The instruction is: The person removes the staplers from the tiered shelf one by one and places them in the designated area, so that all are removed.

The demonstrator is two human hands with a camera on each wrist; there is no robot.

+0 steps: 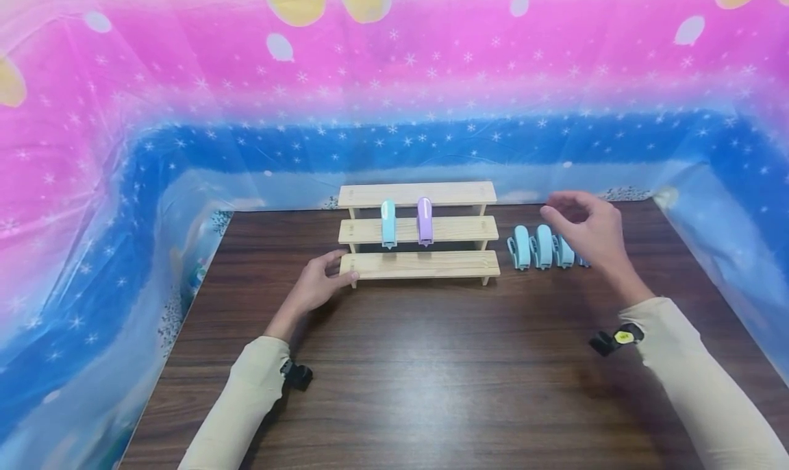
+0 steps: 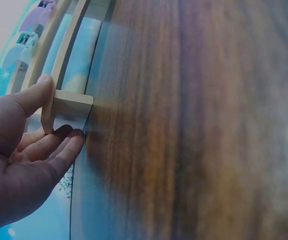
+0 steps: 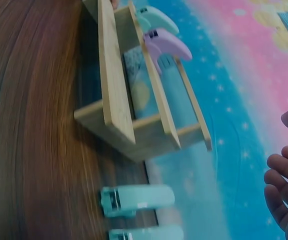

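"Quantities first: what is the count of each item?"

"One wooden rack with three tiers. Two staplers rest on its middle tier: one teal stapler at left, one purple stapler beside it, apart. On the brown table, right of the rack, is a row of teal staplers: three show plainly, and part of a fourth shows beside my right wrist. I wear two black wrist straps, one per arm. One pink-and-blue cloth hangs behind."

"Describe the staplers and the rack."

"All staplers have smooth, rounded bodies. The two on the rack carry a pale strip along the top, with their noses at the tier's front edge. The row stands side by side, closely spaced. The rack is pale, grained wood, its flat boards stepped upward toward the back."

"Report the state of each grip."

"With my left hand I hold the left end of the lowest tier, thumb against the board, fingers curled below. My right hand is wide, thumb parted from gently curved fingers, raised near the row."
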